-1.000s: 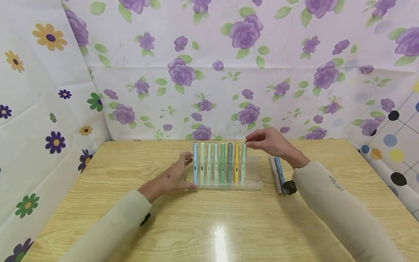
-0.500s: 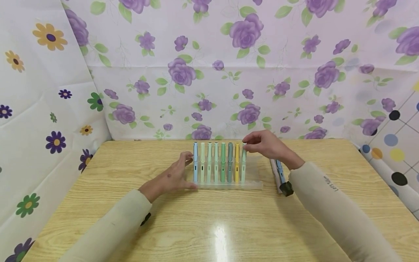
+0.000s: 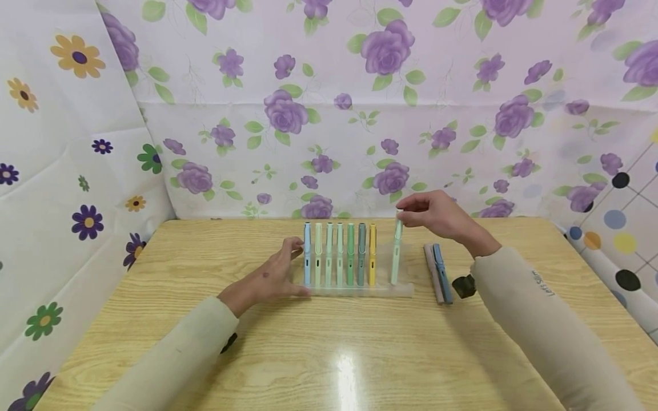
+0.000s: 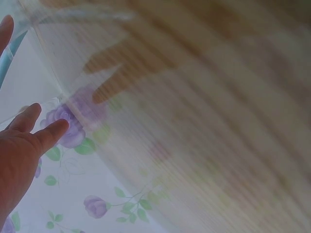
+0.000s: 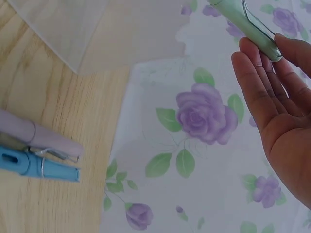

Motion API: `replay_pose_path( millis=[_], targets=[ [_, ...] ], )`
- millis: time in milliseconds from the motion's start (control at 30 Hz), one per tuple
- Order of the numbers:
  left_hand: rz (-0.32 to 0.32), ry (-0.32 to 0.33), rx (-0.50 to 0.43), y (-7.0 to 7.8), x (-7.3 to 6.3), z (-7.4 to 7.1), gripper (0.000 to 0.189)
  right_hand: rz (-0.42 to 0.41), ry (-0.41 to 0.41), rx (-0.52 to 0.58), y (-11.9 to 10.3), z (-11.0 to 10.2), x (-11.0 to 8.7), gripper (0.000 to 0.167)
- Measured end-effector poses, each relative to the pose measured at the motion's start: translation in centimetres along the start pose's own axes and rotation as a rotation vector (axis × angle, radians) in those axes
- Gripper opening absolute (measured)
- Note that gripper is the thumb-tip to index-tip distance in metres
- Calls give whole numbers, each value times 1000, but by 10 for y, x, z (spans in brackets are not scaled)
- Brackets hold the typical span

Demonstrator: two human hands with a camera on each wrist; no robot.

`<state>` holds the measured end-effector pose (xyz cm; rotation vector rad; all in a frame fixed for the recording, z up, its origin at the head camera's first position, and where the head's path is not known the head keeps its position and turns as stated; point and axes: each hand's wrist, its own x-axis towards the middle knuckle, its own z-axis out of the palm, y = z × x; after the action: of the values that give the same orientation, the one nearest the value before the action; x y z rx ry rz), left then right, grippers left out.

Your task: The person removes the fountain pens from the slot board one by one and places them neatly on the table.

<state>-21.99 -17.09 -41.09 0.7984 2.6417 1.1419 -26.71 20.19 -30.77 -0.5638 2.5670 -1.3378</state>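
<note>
In the head view, a clear pen stand (image 3: 354,291) holds a row of several upright capped pens, from a light blue pen (image 3: 307,254) at the left to a yellow pen (image 3: 372,254). My left hand (image 3: 272,277) grips the stand's left end, thumb at the front ledge and fingers by the back. My right hand (image 3: 437,216) pinches a mint green pen (image 3: 396,251) at the top of its cap. That pen leans slightly, apart from the row, over the stand's right part; whether its lower tip touches the ledge I cannot tell. The right wrist view shows the pen's cap (image 5: 252,29) between thumb and fingers.
To the right of the stand, a pale pink pen (image 3: 433,274) and a blue pen (image 3: 442,274) lie side by side on the wooden table (image 3: 308,354). A floral cloth (image 3: 329,160) hangs behind the table's back edge.
My right hand first closed on the mint green pen's top, then moved it right and slightly up, leaving a gap beside the yellow pen. My left hand has stayed put.
</note>
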Motion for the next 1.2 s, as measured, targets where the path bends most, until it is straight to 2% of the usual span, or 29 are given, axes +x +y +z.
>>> replay_pose_path(
  millis=[333, 600, 867, 1067, 1200],
  targets=[
    [-10, 7, -1, 2, 0, 0, 100, 30, 30, -44, 9, -18, -7, 37],
    [-11, 4, 6, 0, 0, 2, 101, 58, 44, -36, 19, -31, -19, 40],
    [-8, 6, 11, 1, 0, 1, 100, 104, 50, -88, 30, -44, -28, 50],
    [15, 8, 17, 3, 1, 0, 100, 143, 36, -75, 40, -52, -33, 60],
    [2, 2, 11, 2, 1, 0, 100, 159, 22, -74, 50, -57, -35, 62]
  ],
)
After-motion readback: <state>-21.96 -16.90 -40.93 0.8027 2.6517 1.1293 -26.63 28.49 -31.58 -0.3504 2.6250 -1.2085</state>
